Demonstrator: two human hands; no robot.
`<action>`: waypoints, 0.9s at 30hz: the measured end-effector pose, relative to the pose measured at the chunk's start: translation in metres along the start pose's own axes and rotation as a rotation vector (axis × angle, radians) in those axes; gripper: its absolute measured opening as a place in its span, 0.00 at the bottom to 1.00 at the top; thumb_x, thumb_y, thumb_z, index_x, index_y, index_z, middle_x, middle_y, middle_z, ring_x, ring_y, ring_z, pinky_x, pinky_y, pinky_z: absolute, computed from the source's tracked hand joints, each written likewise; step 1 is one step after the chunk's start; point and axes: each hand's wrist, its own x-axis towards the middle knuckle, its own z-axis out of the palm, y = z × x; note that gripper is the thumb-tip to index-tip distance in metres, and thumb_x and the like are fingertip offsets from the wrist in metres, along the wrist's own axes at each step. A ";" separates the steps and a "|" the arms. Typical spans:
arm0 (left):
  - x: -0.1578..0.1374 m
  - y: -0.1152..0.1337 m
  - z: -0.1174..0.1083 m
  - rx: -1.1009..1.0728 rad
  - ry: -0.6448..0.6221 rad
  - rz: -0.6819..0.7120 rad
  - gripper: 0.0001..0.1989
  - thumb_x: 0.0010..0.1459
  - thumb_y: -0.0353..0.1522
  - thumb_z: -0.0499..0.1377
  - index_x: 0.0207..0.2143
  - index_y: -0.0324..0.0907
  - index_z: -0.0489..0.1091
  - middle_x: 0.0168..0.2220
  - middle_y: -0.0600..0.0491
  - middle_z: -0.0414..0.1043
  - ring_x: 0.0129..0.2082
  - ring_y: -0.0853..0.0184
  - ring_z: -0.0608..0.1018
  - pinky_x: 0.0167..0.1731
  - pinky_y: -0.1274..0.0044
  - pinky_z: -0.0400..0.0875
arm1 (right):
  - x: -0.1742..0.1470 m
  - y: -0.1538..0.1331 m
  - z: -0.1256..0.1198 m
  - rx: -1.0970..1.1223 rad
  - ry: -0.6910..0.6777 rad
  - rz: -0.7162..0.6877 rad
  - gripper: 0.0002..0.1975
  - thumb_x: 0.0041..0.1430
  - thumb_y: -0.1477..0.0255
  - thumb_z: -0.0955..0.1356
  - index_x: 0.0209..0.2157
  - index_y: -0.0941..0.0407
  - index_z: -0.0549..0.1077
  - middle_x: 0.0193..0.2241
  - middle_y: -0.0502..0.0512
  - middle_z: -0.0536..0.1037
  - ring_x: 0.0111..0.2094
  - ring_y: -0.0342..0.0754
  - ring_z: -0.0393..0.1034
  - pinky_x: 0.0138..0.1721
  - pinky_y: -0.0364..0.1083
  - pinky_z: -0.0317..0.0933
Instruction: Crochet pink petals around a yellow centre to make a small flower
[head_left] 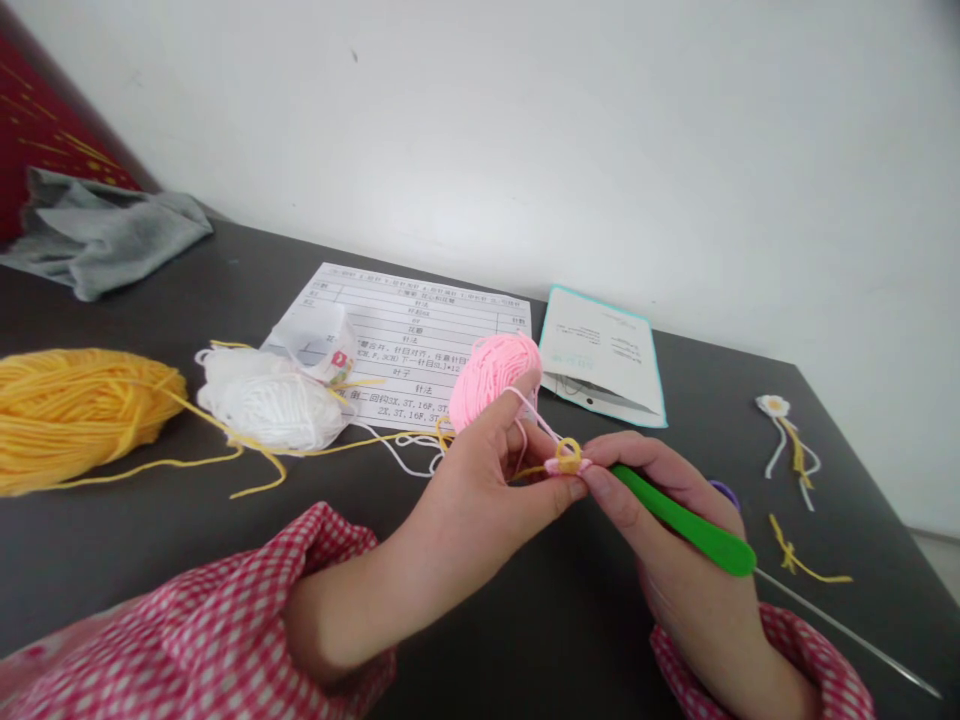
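Observation:
My left hand (487, 480) is closed, pinching a small pink and yellow crochet piece (568, 460) between thumb and fingers. A pale pink strand runs over its raised index finger. My right hand (675, 540) is closed around a crochet hook with a green handle (686, 525), and its fingertips meet the crochet piece. The hook's tip is hidden at the fingers. Just behind my left hand lies a ball of pink yarn (495, 370), partly covered by that hand.
Yellow yarn (82, 415) and white yarn (270, 400) lie left, beside a tape roll (326, 335). Behind are a printed sheet (420, 310) and a white packet (600, 350). Rightward lie a small crocheted flower (772, 405), yellow scraps (791, 555) and a thin metal rod (847, 630).

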 end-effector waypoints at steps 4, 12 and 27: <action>-0.004 0.004 -0.002 0.059 -0.014 -0.012 0.18 0.50 0.30 0.71 0.44 0.42 0.74 0.27 0.61 0.69 0.28 0.73 0.70 0.29 0.78 0.64 | 0.004 0.004 0.000 0.171 -0.026 0.147 0.04 0.57 0.66 0.75 0.31 0.50 0.80 0.29 0.49 0.79 0.34 0.47 0.69 0.33 0.44 0.60; -0.003 0.007 -0.006 0.031 0.050 0.034 0.18 0.56 0.38 0.68 0.48 0.42 0.75 0.26 0.60 0.70 0.26 0.73 0.72 0.26 0.79 0.64 | 0.004 0.000 0.004 0.363 -0.106 0.342 0.11 0.53 0.62 0.76 0.26 0.54 0.78 0.25 0.49 0.75 0.30 0.45 0.65 0.33 0.44 0.60; 0.000 0.005 -0.002 0.032 0.200 0.085 0.05 0.54 0.31 0.67 0.33 0.39 0.75 0.26 0.59 0.69 0.26 0.75 0.70 0.27 0.80 0.64 | 0.001 0.000 0.003 0.407 -0.183 0.373 0.09 0.54 0.63 0.76 0.27 0.53 0.77 0.25 0.47 0.76 0.30 0.43 0.64 0.32 0.41 0.57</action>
